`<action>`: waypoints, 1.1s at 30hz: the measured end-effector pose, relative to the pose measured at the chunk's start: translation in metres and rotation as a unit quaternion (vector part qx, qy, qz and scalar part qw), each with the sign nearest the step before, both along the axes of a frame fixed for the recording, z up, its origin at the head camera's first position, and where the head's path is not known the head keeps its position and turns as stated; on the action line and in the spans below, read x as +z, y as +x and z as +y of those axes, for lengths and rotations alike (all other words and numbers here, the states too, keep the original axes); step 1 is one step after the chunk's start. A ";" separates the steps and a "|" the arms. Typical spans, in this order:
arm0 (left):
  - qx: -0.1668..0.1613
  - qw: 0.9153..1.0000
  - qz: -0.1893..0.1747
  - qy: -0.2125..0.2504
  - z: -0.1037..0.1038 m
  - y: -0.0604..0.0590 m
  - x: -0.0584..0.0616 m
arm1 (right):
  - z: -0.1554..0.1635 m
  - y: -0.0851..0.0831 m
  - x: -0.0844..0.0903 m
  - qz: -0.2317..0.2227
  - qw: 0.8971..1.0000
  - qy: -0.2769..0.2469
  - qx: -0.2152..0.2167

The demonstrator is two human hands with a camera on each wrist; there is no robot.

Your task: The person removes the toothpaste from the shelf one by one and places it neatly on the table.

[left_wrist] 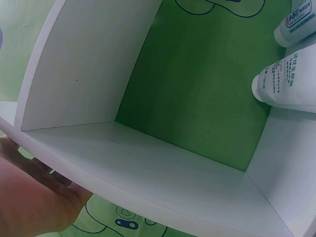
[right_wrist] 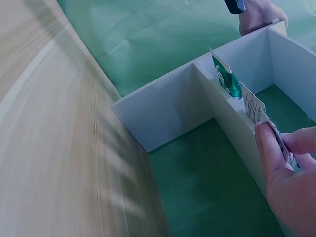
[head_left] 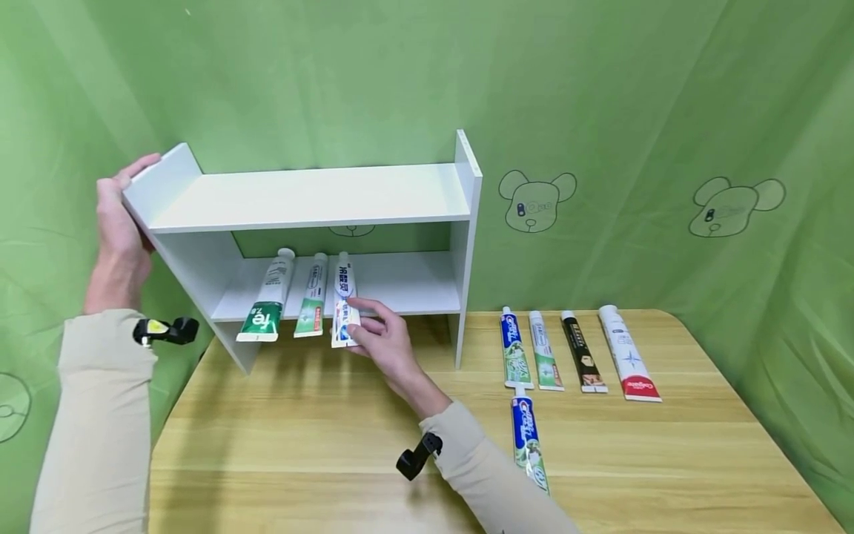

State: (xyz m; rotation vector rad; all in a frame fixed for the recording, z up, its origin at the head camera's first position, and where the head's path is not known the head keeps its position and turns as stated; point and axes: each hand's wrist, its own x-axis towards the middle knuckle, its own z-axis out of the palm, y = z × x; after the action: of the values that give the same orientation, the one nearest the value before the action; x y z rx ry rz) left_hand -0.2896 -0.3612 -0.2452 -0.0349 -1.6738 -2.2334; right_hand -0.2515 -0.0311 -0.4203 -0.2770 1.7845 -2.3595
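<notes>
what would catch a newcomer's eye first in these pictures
Likely the white shelf against the green backdrop, with the left hand holding its left side. Next, the right hand pinching a blue-and-white tube at the lower board, beside two green-and-white tubes. On the wooden table, right of the shelf, lie five more tubes.

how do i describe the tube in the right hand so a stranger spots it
Find the white two-tier shelf unit. On its lower board, take the rightmost toothpaste tube, a white one pinched by the right hand. Unlike the two white-and-green tubes to its left, it carries bold dark-blue lettering.
</notes>
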 end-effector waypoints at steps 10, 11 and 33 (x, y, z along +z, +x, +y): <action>-0.001 1.000 0.000 -0.002 0.000 -0.001 -0.001 | 0.005 0.007 -0.005 0.007 1.000 0.016 0.003; -0.001 1.000 -0.001 -0.002 0.000 -0.001 -0.001 | 0.006 0.008 -0.005 0.008 1.000 0.017 0.002; -0.007 1.000 -0.001 0.004 -0.001 0.002 0.001 | 0.017 0.026 -0.013 0.029 0.999 0.020 0.035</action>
State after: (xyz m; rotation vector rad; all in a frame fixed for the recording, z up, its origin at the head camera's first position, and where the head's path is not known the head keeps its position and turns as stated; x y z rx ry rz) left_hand -0.2880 -0.3621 -0.2442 -0.0427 -1.6707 -2.2508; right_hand -0.2259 -0.0138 -0.4335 -0.4000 1.8150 -2.2875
